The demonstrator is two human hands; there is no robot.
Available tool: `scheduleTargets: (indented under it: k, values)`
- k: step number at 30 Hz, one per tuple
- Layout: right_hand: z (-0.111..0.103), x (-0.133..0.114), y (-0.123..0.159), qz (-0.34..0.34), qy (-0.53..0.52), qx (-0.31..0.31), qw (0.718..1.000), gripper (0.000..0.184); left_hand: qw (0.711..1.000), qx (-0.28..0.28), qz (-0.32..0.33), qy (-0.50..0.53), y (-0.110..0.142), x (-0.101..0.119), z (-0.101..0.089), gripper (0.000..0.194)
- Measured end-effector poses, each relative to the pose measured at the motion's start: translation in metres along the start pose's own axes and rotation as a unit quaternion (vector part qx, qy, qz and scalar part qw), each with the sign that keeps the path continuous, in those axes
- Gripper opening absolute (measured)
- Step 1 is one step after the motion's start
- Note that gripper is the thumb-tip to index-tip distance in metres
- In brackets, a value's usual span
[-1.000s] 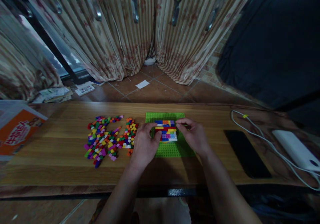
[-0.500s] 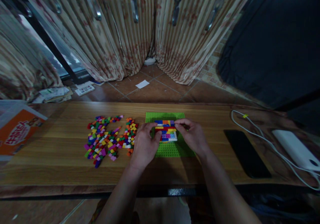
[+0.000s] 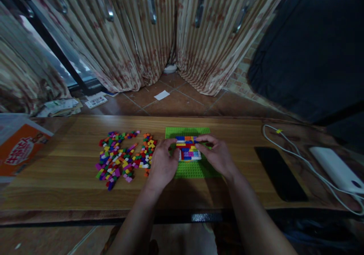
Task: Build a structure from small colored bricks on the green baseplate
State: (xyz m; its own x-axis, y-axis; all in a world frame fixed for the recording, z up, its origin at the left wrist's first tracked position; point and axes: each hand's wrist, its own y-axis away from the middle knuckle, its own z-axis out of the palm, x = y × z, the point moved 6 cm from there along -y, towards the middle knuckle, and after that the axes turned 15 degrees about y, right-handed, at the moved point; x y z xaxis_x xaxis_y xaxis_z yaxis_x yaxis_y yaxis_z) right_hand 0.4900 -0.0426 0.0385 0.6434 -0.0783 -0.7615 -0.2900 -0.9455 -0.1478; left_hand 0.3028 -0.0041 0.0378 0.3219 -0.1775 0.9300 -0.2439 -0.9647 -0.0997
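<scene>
A low block of multicoloured toy bricks (image 3: 187, 152) is built on a green studded baseplate (image 3: 193, 171) in the middle of the table. My left hand (image 3: 165, 160) holds the block's left side, index finger at the far corner and thumb lower on the near part. At the far right corner, the thumb and index finger of my right hand (image 3: 214, 152) close around the end of the row with blue and orange bricks (image 3: 188, 138). My fingertips partly hide the brick there. Left of the baseplate lies a loose pile of small coloured bricks (image 3: 116, 158).
A black phone (image 3: 280, 173) lies on the table (image 3: 65, 164) to the right. Beyond it are a white power bank (image 3: 337, 169) and a looped white cable (image 3: 298, 156). An orange and clear box (image 3: 22, 149) stands at the left edge.
My right thumb and index finger have shifted slightly left along the far edge of the brick block. My left thumb has drawn back a little to the left.
</scene>
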Motion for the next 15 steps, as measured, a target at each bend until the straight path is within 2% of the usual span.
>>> scheduleTargets:
  k: [15]
  values:
    - [0.0006, -0.0094, 0.0029, -0.020, 0.001, 0.001, 1.000, 0.017, 0.999, 0.024, 0.012, -0.036, 0.0028, 0.0072, 0.0019, 0.029]
